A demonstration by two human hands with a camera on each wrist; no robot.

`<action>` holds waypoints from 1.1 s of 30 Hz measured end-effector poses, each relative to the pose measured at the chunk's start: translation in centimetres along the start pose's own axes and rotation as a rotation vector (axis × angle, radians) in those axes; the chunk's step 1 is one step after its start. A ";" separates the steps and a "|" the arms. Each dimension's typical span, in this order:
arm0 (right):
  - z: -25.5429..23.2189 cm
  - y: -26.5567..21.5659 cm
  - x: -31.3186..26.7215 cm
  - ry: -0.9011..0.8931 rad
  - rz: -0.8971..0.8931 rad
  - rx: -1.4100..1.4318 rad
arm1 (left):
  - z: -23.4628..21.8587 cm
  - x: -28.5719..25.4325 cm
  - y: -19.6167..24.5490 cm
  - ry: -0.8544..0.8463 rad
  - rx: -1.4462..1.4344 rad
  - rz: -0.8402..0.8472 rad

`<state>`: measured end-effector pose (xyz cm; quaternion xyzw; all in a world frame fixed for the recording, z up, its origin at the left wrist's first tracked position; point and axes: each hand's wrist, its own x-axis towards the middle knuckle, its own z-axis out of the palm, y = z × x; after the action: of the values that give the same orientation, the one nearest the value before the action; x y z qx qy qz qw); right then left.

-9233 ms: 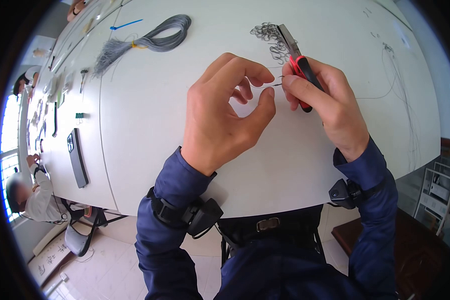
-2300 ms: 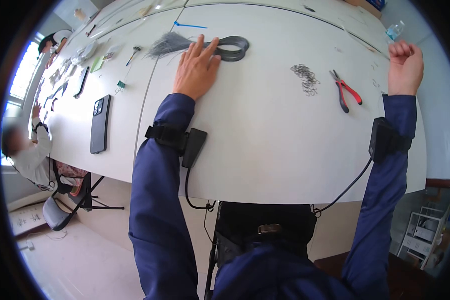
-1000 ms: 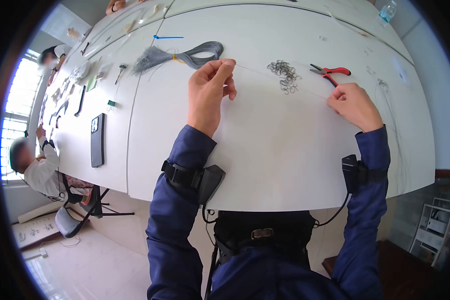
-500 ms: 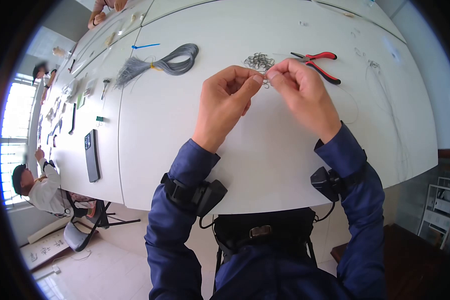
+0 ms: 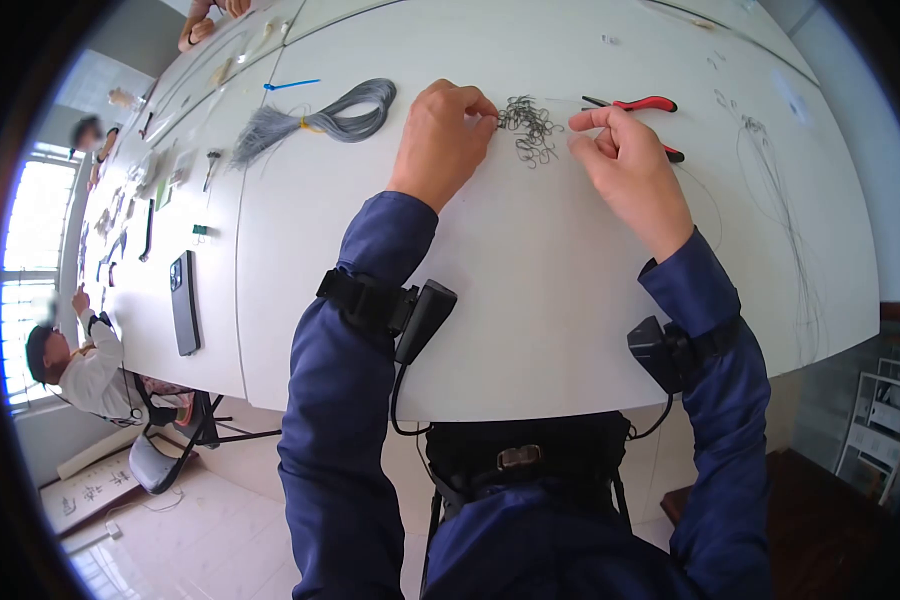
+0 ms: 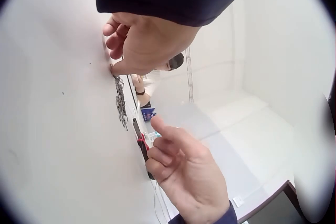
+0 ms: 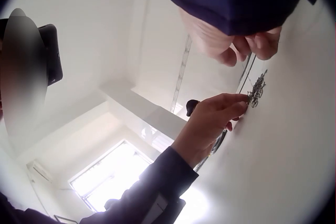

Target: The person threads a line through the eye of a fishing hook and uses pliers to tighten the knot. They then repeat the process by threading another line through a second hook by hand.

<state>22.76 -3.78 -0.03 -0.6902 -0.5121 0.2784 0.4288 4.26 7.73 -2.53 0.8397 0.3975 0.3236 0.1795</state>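
Observation:
My left hand (image 5: pixel 440 140) reaches down to a pile of small dark fish hooks (image 5: pixel 531 130). Its thumb and forefinger pinch a hook at the pile's near-left edge; the left wrist view shows a dark loop at the fingertips. Right of the pile is my right hand (image 5: pixel 638 185), raised, forefinger extended and the other fingers curled in the left wrist view. From behind it a thin line (image 5: pixel 714 200) curves over the table; its part inside the fingers is hidden. Pliers (image 5: pixel 648 103) with red and black handles lie just beyond, partly covered by this hand.
A grey bundle of line (image 5: pixel 365 115) tied with yellow lies at left, below a blue cable tie (image 5: pixel 292 85). A phone (image 5: pixel 184 300) and a green binder clip (image 5: pixel 200 230) are farther left. Loose strands (image 5: pixel 795 250) trail along the right side. Other people sit at the left.
First, pliers were in my right hand; later they lay on the table. My left hand took line from the bundle, line stretched between both hands, they met, then parted, the left moving to the hooks.

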 end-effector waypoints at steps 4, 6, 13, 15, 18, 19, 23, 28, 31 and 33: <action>0.0 0.7 0.1 0.008 -0.043 -0.130 | -0.9 -0.5 0.6 -0.028 -0.055 -0.067; -0.1 0.5 0.2 0.006 -0.054 -0.159 | -1.3 -0.9 0.7 -0.035 -0.123 -0.130; 0.8 0.7 -0.1 0.010 -0.090 -0.031 | -2.5 -3.8 1.3 0.034 -0.357 -0.238; 0.8 -0.4 -0.5 0.009 -0.049 0.010 | -2.7 -4.3 1.5 0.058 -0.461 -0.246; 1.1 -0.2 -0.3 0.046 -0.019 0.032 | -2.3 -4.6 1.3 0.044 -0.464 -0.265; 1.2 0.2 -0.1 0.065 -0.014 0.033 | -2.3 -4.7 1.4 0.045 -0.497 -0.284; 1.7 1.6 1.3 0.139 -0.100 0.120 | -2.4 -4.4 1.7 0.054 -0.617 -0.340; 2.0 0.6 1.9 0.095 0.005 0.195 | -3.8 -5.3 2.7 0.038 -0.861 -0.418; 1.8 -0.3 1.1 -0.020 0.057 0.233 | -3.8 -5.8 2.9 -0.011 -0.964 -0.447; 2.4 -1.4 -0.3 -0.076 0.121 0.311 | -3.4 -5.7 3.1 -0.042 -1.006 -0.462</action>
<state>20.08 -3.16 0.05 -0.6340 -0.4364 0.4054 0.4933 0.95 1.52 -0.58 0.5475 0.3640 0.4092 0.6327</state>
